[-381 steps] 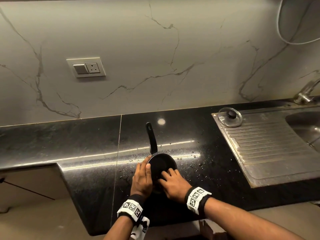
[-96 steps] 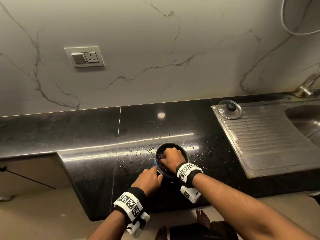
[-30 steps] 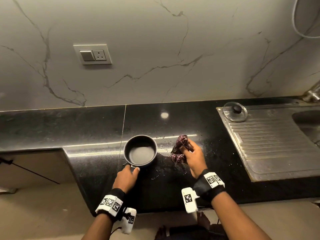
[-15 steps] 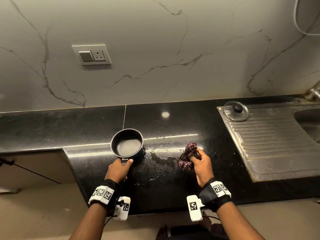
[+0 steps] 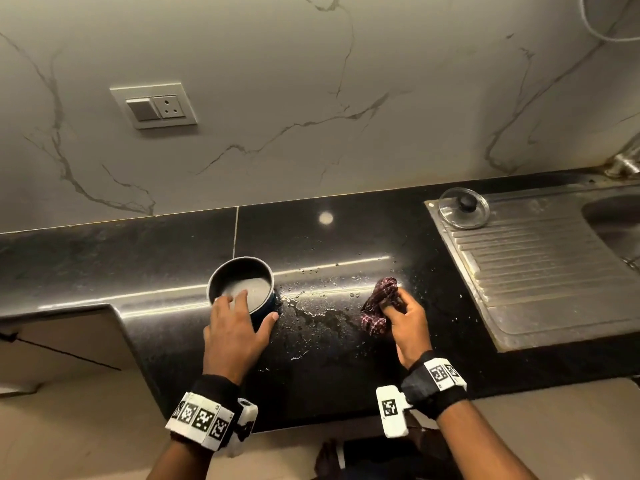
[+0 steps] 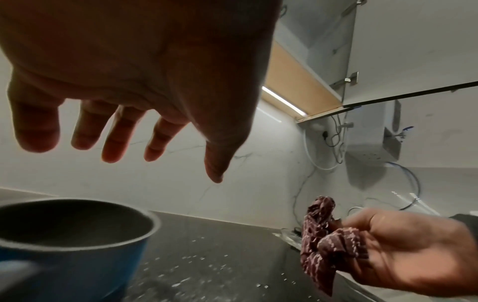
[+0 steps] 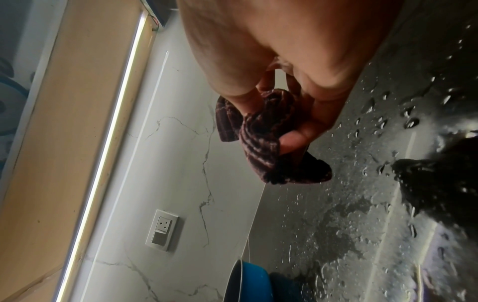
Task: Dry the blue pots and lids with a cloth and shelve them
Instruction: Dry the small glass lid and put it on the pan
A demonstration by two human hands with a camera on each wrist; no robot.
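My black desk (image 5: 346,368) is wet with scattered drops between my hands, and the blue pot (image 5: 242,291) now stands upright on it further left than a second ago, mouth up. My left hand (image 5: 235,336) has let go of the handle and hovers spread and empty over the near rim, so I judge this pot dried and ready to shelve. My right hand (image 5: 408,322) has carried the bunched cloth (image 5: 379,306) right, pinching it, while the glass lid (image 5: 463,208) waits on the draining board.
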